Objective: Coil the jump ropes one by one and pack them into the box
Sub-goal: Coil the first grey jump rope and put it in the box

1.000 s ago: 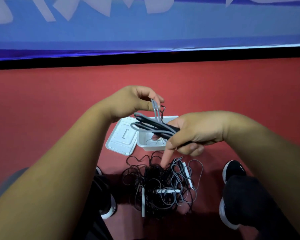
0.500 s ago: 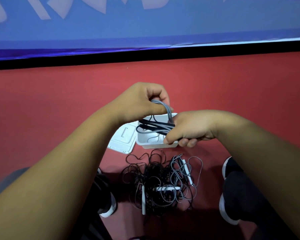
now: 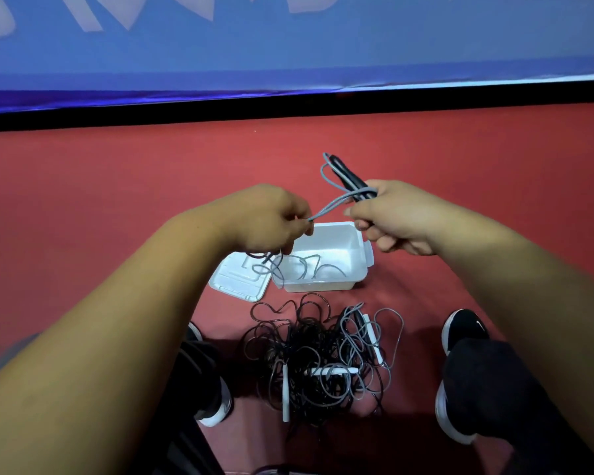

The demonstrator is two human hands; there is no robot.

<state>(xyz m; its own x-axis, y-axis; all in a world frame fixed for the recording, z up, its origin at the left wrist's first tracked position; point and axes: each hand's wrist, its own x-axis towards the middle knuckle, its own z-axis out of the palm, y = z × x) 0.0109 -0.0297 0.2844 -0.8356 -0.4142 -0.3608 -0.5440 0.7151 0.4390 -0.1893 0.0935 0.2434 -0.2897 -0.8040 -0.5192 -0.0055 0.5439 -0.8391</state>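
Observation:
A grey jump rope (image 3: 336, 181) with black handles is held above the white box (image 3: 359, 255). My right hand (image 3: 396, 217) grips the folded bundle and handles, which stick up and to the left. My left hand (image 3: 271, 219) pinches a taut grey strand running to the bundle. Loose grey loops hang from my left hand into the box. On the red floor in front of me lies a tangled pile of ropes (image 3: 319, 354), black and grey, with white handles.
The box's white lid (image 3: 235, 279) lies flat on the floor to its left. My two black shoes (image 3: 463, 330) flank the pile. A black strip and a blue banner (image 3: 288, 49) close off the floor at the back.
My hands have pulled apart. The right hand swung the bundle up and to the right, and the left hand drew a strand tight leftward. The box is now uncovered between them.

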